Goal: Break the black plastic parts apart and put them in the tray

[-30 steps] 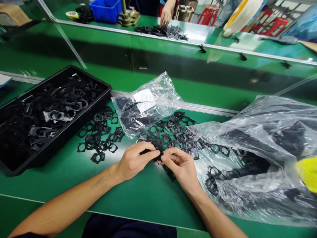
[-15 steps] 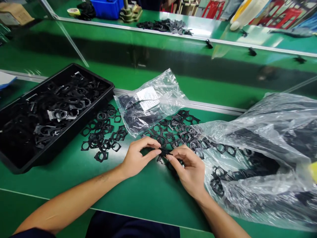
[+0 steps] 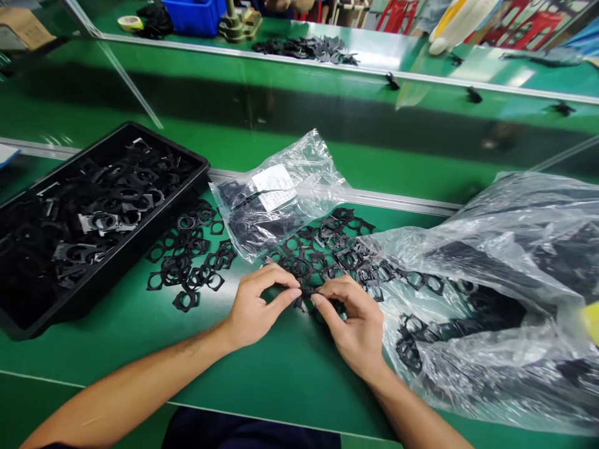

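Between my two hands is a small black plastic part [image 3: 307, 290], held nearly edge-on, so its shape is mostly hidden. My left hand [image 3: 259, 305] pinches its left end between thumb and fingertips. At its right end, the thumb and fingers of my right hand [image 3: 354, 321] are closed on it. Just behind and below lies a loose pile of flat black ring-shaped plastic parts [image 3: 337, 248] on the green table [image 3: 224, 368]. Another cluster of these rings [image 3: 186, 301] lies left of my left hand.
A black tray [image 3: 108, 257] full of similar parts stands at left. A clear labelled bag [image 3: 304, 165] of parts lies behind my hands. A large open plastic bag [image 3: 472, 386] spreads over the right side. Beyond a metal-edged rail [image 3: 407, 206] is another worktop with a blue bin [image 3: 194, 15].
The view has shifted slightly, moving the surroundings a little left. Both hands keep hold of the black part, which now looks flatter and more edge-on.
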Demonstrator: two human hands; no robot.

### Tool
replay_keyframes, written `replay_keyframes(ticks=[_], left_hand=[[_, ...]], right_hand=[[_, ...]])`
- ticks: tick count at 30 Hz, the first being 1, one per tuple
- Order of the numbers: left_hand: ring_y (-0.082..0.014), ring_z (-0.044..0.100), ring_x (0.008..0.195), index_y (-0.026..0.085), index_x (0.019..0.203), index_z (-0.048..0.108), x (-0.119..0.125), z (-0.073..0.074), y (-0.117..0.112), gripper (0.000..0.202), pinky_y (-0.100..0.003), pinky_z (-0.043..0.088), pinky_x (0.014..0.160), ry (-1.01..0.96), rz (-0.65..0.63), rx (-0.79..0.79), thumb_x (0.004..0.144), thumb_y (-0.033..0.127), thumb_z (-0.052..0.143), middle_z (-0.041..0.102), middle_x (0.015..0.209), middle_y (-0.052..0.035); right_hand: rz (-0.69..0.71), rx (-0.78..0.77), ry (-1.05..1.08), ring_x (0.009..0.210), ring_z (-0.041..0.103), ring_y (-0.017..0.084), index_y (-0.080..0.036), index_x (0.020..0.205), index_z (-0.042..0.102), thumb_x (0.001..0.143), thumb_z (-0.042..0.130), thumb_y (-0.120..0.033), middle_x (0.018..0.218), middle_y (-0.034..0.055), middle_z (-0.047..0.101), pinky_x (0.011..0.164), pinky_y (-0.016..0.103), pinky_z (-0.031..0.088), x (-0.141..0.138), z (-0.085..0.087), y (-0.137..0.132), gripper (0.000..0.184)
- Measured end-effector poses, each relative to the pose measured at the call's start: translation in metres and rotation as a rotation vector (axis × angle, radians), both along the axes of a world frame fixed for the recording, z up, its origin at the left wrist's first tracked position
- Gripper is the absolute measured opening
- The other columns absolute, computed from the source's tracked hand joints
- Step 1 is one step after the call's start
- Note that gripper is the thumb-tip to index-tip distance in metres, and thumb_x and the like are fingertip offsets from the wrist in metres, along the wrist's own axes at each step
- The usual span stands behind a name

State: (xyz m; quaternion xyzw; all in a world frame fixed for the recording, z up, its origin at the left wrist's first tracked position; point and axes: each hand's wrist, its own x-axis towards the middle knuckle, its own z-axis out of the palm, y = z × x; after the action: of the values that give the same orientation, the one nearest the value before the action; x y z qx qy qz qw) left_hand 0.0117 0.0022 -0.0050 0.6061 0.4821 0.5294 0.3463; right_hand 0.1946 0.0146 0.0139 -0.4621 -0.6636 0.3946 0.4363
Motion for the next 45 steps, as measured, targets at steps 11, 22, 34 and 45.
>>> replay_keyframes(ticks=[11,22,34,45], left_hand=[[-0.0098,0.062,0.063,0.016,0.084,0.068,0.003,0.001,0.004,0.019,-0.018,0.051,0.060,-0.356,-0.004,-0.446,0.082,0.032,0.078,0.068,0.070,0.0008],[-0.0078,0.060,0.058,0.015,0.077,0.069,0.000,0.001,0.010,0.030,-0.019,0.058,0.060,-0.540,-0.009,-0.588,0.071,0.039,0.087,0.064,0.065,0.0029],[-0.0135,0.069,0.080,0.019,0.104,0.076,-0.010,0.000,0.005,0.017,-0.026,0.059,0.077,-0.006,-0.130,-0.067,0.090,0.016,0.067,0.074,0.092,-0.0057],[-0.0123,0.071,0.078,0.017,0.094,0.073,-0.015,0.003,0.004,0.010,-0.022,0.057,0.072,0.157,-0.063,0.231,0.092,0.009,0.066,0.075,0.085,-0.0046]], right_hand=[[0.087,-0.281,0.211,0.069,0.070,0.016,-0.025,0.108,0.064,0.094,0.067,-0.028,0.081,-0.0006,0.064,0.065,0.027,0.057,-0.001,-0.001,-0.001,0.015],[0.181,0.268,-0.161,0.083,0.068,0.018,-0.024,0.109,0.072,0.091,0.064,-0.007,0.092,0.0057,0.070,0.071,0.031,0.058,0.004,-0.001,0.003,0.026],[0.036,0.322,-0.121,0.069,0.067,0.017,-0.023,0.096,0.073,0.087,0.072,-0.008,0.079,0.0034,0.071,0.063,0.030,0.057,0.007,-0.001,0.003,0.017],[0.115,0.297,-0.073,0.071,0.068,0.017,-0.022,0.095,0.072,0.086,0.073,-0.007,0.081,0.0036,0.073,0.064,0.030,0.057,0.004,0.002,0.003,0.017]])
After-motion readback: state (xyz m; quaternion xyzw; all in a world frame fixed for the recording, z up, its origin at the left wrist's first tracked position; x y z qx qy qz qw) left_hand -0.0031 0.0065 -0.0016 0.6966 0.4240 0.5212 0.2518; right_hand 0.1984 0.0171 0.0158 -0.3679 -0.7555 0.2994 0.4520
